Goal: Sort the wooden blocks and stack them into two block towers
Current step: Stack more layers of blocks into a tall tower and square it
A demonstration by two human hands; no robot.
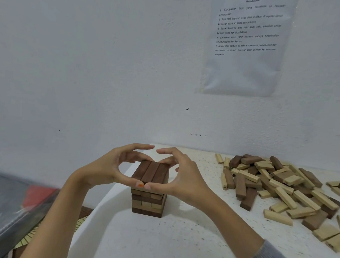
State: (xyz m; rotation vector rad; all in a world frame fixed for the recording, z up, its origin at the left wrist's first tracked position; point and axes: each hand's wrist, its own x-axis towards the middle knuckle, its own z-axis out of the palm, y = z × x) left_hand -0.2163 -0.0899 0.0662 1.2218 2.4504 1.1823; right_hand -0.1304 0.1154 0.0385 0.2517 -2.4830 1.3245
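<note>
A block tower (148, 203) of alternating dark and light layers stands near the left edge of the white table (176, 241). Its top layer (151, 171) is three dark brown blocks side by side. My left hand (109, 166) and my right hand (181, 176) curl around that top layer from either side. Both thumbs press its near end and the fingers reach its far end. A loose pile of light and dark wooden blocks (282, 186) lies at the right of the table.
A white wall stands close behind the table, with a printed instruction sheet (246, 43) taped on it. Left of the table's edge, lower down, are a grey surface (0, 207), something red (37, 195) and a woven mat (32, 236).
</note>
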